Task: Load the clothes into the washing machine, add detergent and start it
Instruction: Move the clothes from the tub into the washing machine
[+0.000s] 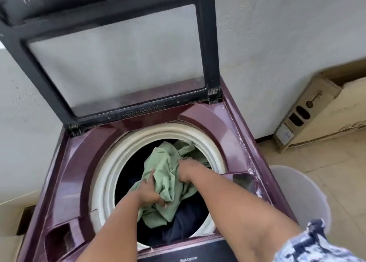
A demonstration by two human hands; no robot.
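Observation:
A maroon top-loading washing machine (75, 162) stands with its dark glass lid (118, 53) raised. Inside the white-rimmed drum (111, 162) lies a light green garment (162, 162) over a dark navy one (186, 222). Both my arms reach into the drum. My left hand (150, 192) grips a fold of the green garment near its lower edge. My right hand (186, 171) holds the same garment higher up, its fingers buried in the cloth. No detergent is in view.
A pale laundry basket (301, 194) stands on the tiled floor right of the machine. A cardboard box (320, 111) lies against the white wall at the right. The machine's control panel (188, 255) is at the bottom edge.

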